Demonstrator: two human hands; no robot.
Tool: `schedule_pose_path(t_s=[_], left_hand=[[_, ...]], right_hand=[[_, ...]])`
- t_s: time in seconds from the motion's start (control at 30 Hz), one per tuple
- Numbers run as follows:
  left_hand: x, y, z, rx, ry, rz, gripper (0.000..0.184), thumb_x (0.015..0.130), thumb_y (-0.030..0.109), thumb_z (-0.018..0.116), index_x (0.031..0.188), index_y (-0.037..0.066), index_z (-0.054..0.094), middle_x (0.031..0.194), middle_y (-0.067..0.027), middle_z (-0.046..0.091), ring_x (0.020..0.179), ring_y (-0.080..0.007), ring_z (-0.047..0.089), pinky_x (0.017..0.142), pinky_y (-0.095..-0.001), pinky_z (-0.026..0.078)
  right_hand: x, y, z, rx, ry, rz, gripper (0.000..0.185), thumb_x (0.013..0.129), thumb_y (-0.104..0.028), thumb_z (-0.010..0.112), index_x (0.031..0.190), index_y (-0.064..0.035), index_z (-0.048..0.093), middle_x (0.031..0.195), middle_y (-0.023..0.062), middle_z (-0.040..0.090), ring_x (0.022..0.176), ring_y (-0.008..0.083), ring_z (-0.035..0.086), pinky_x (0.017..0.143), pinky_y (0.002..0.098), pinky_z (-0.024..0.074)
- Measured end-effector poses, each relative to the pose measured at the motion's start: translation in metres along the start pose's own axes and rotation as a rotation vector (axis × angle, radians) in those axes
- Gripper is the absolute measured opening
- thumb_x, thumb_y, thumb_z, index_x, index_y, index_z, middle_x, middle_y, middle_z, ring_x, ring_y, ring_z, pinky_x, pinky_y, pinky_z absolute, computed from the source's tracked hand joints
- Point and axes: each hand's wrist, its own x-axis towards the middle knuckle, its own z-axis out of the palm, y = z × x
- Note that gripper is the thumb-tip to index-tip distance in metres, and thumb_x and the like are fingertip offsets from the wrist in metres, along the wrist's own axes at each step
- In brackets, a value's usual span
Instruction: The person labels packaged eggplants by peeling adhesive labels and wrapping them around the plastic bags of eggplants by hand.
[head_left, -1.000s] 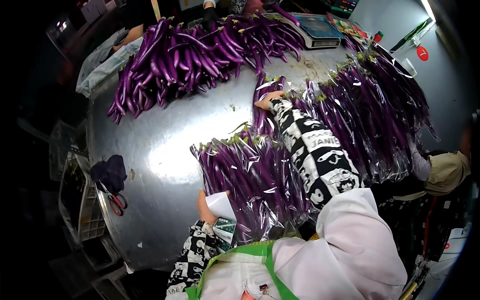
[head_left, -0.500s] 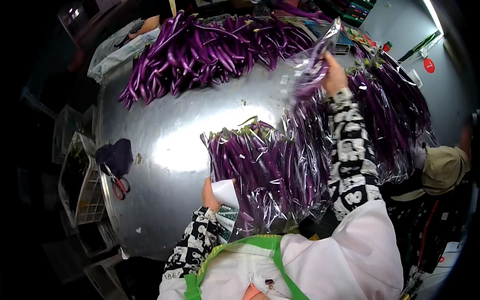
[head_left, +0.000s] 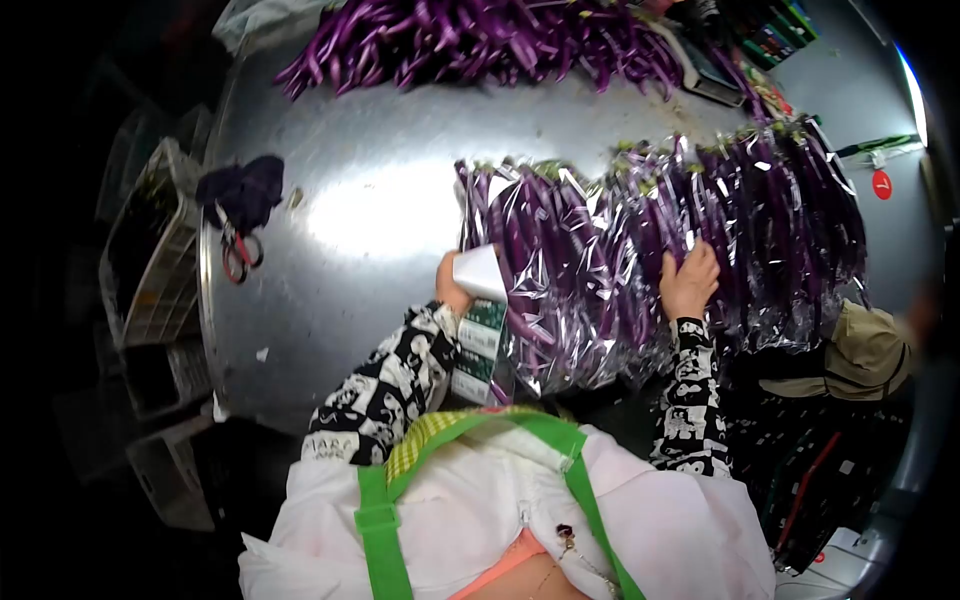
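Observation:
Long purple eggplants in clear plastic bags (head_left: 560,270) lie side by side in a row on the metal table (head_left: 320,330). At the row's left end, my left hand (head_left: 453,287) is closed on a strip of printed labels (head_left: 480,335), whose white backing is folded over at the top. The strip hangs down in front of the nearest bag. My right hand (head_left: 690,283) rests on the bags in the middle of the row, its fingers stretched out and touching the plastic.
A large pile of loose eggplants (head_left: 470,40) covers the table's far side. Red-handled scissors (head_left: 240,255) and a dark cloth (head_left: 243,190) lie near the left edge. Plastic crates (head_left: 160,270) stand beyond that edge. A beige cap (head_left: 865,345) is at the right.
My right hand has let go of the bagged eggplants it held up at the upper right and come down onto the row. My left hand keeps the labels. The view has shifted.

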Motion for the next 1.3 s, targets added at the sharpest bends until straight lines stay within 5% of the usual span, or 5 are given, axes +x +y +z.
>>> schedule_pose_path(t_s=[0.37,0.57,0.77,1.03,1.3], left_hand=[[-0.050,0.007,-0.140,0.149,0.188,-0.029,0.008,0.085,-0.004,0.056,0.091,-0.002,0.059,0.081,-0.0096,0.065,0.070,-0.0166,0.065,0.060,-0.0298,0.055],[-0.074,0.018,-0.195,-0.604,0.209,-0.366,0.010,0.083,-0.005,0.055,0.090,0.000,0.062,0.077,-0.0066,0.064,0.068,-0.0162,0.064,0.060,-0.0306,0.052],[-0.091,-0.020,-0.226,0.306,0.343,0.057,0.020,0.084,-0.001,0.058,0.102,-0.004,0.066,0.090,-0.0097,0.070,0.077,-0.0168,0.067,0.069,-0.0289,0.053],[-0.142,0.127,-0.216,0.233,0.232,0.132,0.007,0.076,0.001,0.068,0.082,0.002,0.064,0.071,-0.0012,0.065,0.067,-0.0067,0.059,0.059,-0.0242,0.047],[-0.164,0.162,-0.200,-0.202,0.404,0.060,0.004,0.079,0.002,0.066,0.080,0.003,0.061,0.070,-0.0037,0.063,0.067,-0.0075,0.060,0.058,-0.0252,0.046]], right_hand=[[-0.111,-0.222,-0.046,0.562,-0.479,-0.838,0.060,0.080,-0.040,0.067,0.133,-0.0191,0.048,0.141,0.0123,0.038,0.132,0.0367,0.030,0.108,0.0563,0.0222],[-0.093,-0.224,0.001,0.156,-0.293,-0.601,0.054,0.081,-0.038,0.065,0.132,-0.0268,0.050,0.143,0.0105,0.040,0.133,0.0396,0.030,0.106,0.0630,0.0200],[-0.060,-0.221,0.016,0.039,-0.276,-0.498,0.057,0.078,-0.039,0.070,0.130,-0.0221,0.053,0.141,0.0202,0.040,0.131,0.0413,0.033,0.104,0.0534,0.0285],[-0.143,-0.299,-0.093,1.607,-1.212,-0.559,0.065,0.077,-0.021,0.079,0.128,0.0010,0.045,0.113,0.0131,0.061,0.105,0.0215,0.060,0.095,0.0337,0.0469],[-0.176,-0.292,-0.090,1.699,-1.168,-0.590,0.056,0.080,-0.005,0.074,0.122,-0.0007,0.038,0.093,0.0055,0.058,0.086,0.0136,0.059,0.076,0.0258,0.0501]])
